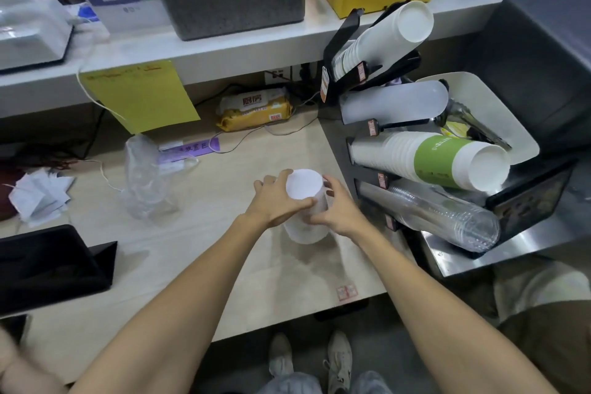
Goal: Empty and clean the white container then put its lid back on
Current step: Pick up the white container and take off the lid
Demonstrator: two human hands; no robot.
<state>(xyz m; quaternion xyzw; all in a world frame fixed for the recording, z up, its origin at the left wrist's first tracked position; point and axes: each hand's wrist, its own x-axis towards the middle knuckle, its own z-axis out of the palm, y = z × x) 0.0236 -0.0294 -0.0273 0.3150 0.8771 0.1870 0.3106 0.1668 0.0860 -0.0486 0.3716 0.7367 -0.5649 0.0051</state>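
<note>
Two hands meet on the one thing that matters here. Nearest us, at six o'clock, our forearms run up from the frame's bottom edge over the pale desk (198, 265) toward the centre. There the white container (307, 227) stands upright on the desk, a little to the one o'clock side of the middle, with its lid (303, 184) sitting across the top.

Our left hand (275, 201) wraps the container from nine o'clock, fingers (281, 176) curled over the lid's rim and thumb across the near edge. Our right hand (335, 211) closes on it from three o'clock, thumb pressed on the wall just under the lid. Both grips are clamped on the container, not slack.

Whether the lid is being prised off or pressed home we cannot tell; the white surfaces blur together and the inside is hidden. We judge it unopened, with emptying, cleaning and re-lidding all left, since no cloth or spilled contents lie beside it.

Farther off, at ten o'clock, a crumpled clear plastic bag (144, 179) stands well apart. At twelve o'clock, against the back, lies a yellow pack of wipes (256, 110), likely useful for the cleaning.
</note>
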